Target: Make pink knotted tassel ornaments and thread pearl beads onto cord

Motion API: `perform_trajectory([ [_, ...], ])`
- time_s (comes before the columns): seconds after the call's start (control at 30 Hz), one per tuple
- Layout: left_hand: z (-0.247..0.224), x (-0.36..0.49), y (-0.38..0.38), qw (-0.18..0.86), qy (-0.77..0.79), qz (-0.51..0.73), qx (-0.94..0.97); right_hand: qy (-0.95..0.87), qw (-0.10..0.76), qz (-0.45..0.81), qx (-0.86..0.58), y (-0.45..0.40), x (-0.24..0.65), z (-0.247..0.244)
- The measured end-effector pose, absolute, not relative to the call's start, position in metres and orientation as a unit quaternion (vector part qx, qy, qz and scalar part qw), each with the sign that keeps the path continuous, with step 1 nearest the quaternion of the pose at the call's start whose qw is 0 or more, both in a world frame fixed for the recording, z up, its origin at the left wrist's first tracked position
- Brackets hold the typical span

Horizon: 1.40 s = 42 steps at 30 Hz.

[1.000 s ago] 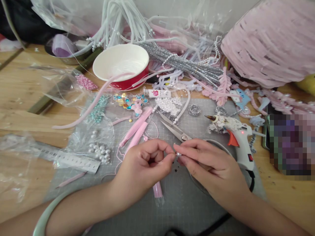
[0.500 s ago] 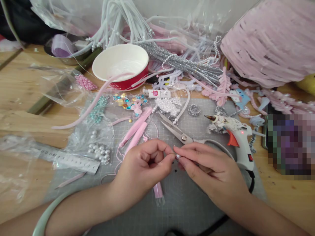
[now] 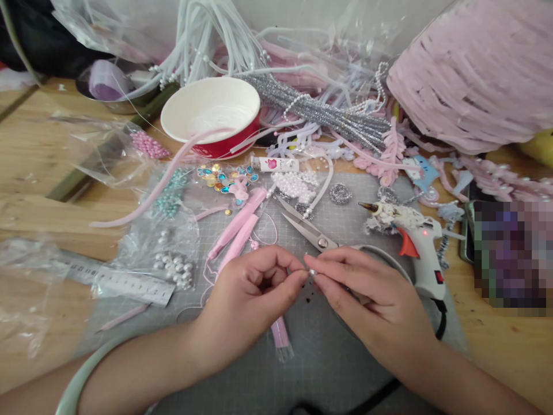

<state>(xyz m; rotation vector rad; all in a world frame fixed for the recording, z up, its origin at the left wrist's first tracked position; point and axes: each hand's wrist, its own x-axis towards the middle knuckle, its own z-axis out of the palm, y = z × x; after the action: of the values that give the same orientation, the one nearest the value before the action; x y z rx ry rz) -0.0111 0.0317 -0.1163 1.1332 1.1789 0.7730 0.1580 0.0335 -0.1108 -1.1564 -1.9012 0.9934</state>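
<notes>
My left hand [image 3: 254,294] and my right hand [image 3: 375,294] meet over the grey cutting mat [image 3: 242,380], fingertips nearly touching. A small shiny silver bead [image 3: 311,272] shows between the thumb and finger of my right hand. My left thumb and index finger are pinched right beside it; what they grip is too small to make out. Behind my hands lie metal scissors [image 3: 322,242], their blades pointing up and left. Pink tassels [image 3: 235,242] with thin cords lie by my left hand, and another pink tassel end [image 3: 280,334] sticks out below it.
A glue gun [image 3: 415,242] with a lit red light lies at right, beside a phone [image 3: 467,236]. Silver beads [image 3: 175,268] and a steel ruler [image 3: 125,282] lie at left. Farther back are a red-and-white bowl [image 3: 233,141], silver pipe cleaners [image 3: 319,106] and a pink bundle [image 3: 470,75].
Both hands stay nearly in place, still pinched together. The bead sits slightly higher between the fingertips, and my left fingertips have shifted a little to the right.
</notes>
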Motion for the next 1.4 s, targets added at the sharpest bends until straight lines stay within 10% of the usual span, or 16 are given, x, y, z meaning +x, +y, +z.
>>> perform_trajectory([
  [1.4,-0.1171,-0.0102,0.0354,0.657,0.502,0.309,0.47,-0.71,0.342,0.37,-0.492,0.0363,0.1573,-0.1118],
])
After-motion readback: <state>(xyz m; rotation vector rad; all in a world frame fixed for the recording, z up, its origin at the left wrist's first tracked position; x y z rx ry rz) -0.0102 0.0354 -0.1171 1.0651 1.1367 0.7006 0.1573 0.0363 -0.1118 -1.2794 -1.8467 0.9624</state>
